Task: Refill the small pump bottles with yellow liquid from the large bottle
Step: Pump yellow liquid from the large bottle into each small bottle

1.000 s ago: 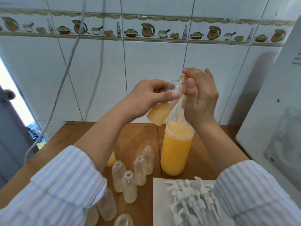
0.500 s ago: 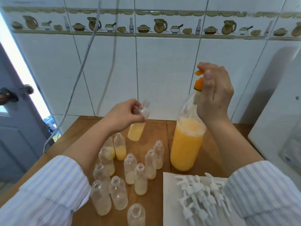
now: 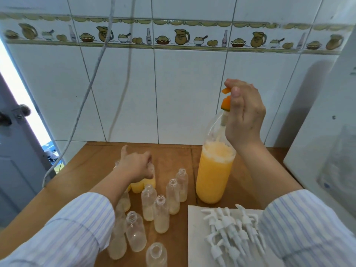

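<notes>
Left hand (image 3: 137, 166) had lowered the filled small clear bottle (image 3: 149, 177), gripped, left of the large yellow-liquid bottle (image 3: 214, 174); right hand (image 3: 243, 114) held the orange pump (image 3: 225, 103). One refill done.

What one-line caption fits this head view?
Left hand sets a filled small bottle among the open bottles while right hand grips the orange pump atop the large bottle.

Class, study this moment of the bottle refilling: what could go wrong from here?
1. The left hand sets a filled small bottle among closely packed open small bottles; a nudge might topple them and spill liquid.
2. The right hand holds the orange pump top of the tall large bottle; pulling sideways could tip it.
</notes>
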